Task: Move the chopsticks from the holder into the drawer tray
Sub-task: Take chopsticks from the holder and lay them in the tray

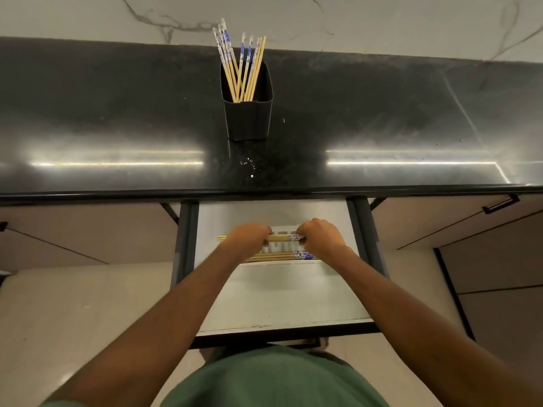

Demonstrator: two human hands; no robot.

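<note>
Black surface [117, 113] runs the full width, backed by a marble-patterned wall [352, 19].

A black holder [248, 113] stands upright near the middle of the surface, closer to the back edge than the front. The holder chopsticks [241, 66] stand in it, fanned out, with their blue-and-white patterned ends uppermost. A few small wet specks [249, 166] lie on the surface between the holder and the front edge.

Below the front edge a drawer [279, 304] stands pulled out. A white tray [280, 247] sits towards the drawer's back end.

The left hand [249, 237] and right hand [318, 239] are both over the tray, knuckles up. Between them they hold a held bundle [279, 238] of chopsticks, lying level and parallel to the front edge of the surface. Left fingers [264, 234] are curled round the plain wooden part, with the tips sticking out past the hand towards the drawer's left side. Right fingers [302, 232] are curled round the patterned end. Whether the bundle touches the tray cannot be told.

The laid chopsticks [282, 256] lie flat in the tray just nearer the person, parallel to the bundle, patterned ends to the right.

A dark cabinet handle [501, 204] shows under the surface's right end. A green shirt [279, 377] fills the bottom of the view.
</note>
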